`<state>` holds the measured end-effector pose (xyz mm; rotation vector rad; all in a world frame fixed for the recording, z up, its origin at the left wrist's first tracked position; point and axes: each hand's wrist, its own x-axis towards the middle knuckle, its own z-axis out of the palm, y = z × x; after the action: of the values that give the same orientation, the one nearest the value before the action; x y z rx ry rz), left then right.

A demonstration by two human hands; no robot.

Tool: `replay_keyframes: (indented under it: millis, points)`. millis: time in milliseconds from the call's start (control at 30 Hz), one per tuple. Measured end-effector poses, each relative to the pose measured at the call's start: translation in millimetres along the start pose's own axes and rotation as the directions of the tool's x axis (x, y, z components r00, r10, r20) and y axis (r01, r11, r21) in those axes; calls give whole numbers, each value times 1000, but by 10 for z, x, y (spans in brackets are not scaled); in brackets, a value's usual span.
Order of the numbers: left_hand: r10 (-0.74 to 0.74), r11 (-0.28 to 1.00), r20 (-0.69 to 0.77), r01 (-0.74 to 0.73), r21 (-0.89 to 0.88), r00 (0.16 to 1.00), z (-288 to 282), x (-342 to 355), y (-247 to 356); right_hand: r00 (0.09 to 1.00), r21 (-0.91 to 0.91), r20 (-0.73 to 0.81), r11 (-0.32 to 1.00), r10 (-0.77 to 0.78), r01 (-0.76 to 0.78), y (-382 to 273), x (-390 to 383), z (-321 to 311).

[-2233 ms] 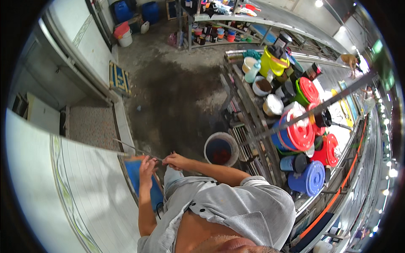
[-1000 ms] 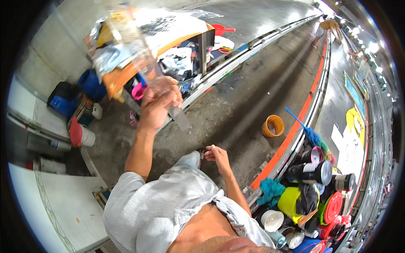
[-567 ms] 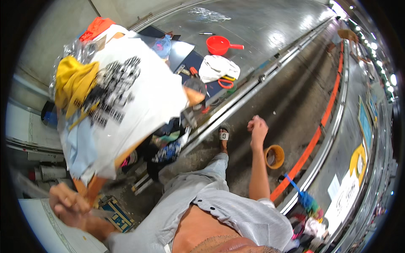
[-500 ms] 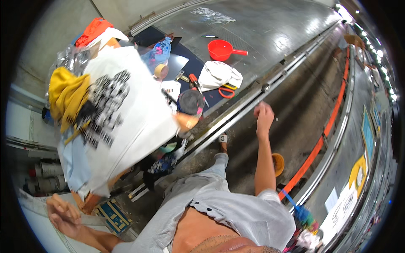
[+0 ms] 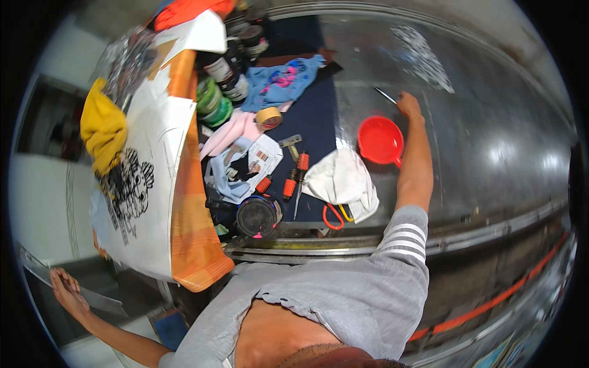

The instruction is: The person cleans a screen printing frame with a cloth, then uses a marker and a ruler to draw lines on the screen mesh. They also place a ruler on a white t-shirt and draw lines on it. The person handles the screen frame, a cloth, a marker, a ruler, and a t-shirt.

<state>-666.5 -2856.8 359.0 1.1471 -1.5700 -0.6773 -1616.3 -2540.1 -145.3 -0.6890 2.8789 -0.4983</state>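
At the lower left, my left hand (image 5: 67, 288) holds a long, clear flat strip (image 5: 104, 303). My right hand (image 5: 408, 105) reaches across the metal table (image 5: 491, 122), its fingers closed at the end of a slim silver pen-like tool (image 5: 383, 94). Just below it sits a red plastic scoop (image 5: 379, 138). Beside that lie a white cloth (image 5: 340, 178), orange-handled scissors (image 5: 331, 216), screwdrivers (image 5: 302, 162), a tape roll (image 5: 268, 118) and a dark round container (image 5: 256, 216) on a navy sheet.
An orange board (image 5: 196, 257) with printed white paper (image 5: 153, 239) and yellow cloth (image 5: 101, 122) fills the left. Several jars (image 5: 215, 101) and a blue printed cloth (image 5: 279, 83) stand or lie behind. A metal rail (image 5: 466, 239) runs along the table's near edge.
My view has swung round to face the tabletop. My right arm has reached forward over the table to the pen-like tool. My left hand, still holding the clear strip, has moved out leftward.
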Motion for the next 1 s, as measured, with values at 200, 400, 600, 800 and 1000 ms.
replay_keyframes:
  millis: [200, 400, 600, 800, 1000]
  points:
    - [-56, 983, -218, 92, 158, 974, -825, -392, 13, 981, -240, 193, 968, -32, 79, -101, 446, 578]
    - [-230, 964, -362, 263, 45, 903, -1493, -461, -838, 999, -309, 44, 951, -13, 26, -522, 525, 215]
    - [-301, 927, -442, 368, 71, 845, -2936, -276, -2032, 874, 654, -257, 592, -412, 471, -2251, -827, -896]
    - [-314, 939, -472, 342, -29, 824, -2668, -123, -2707, 717, 698, -691, -347, -97, 626, -3329, -3858, -2025]
    - [-474, 878, -330, 468, -102, 817, -3329, -240, -4174, 526, 799, -577, -298, -624, 523, -5599, -5967, -410]
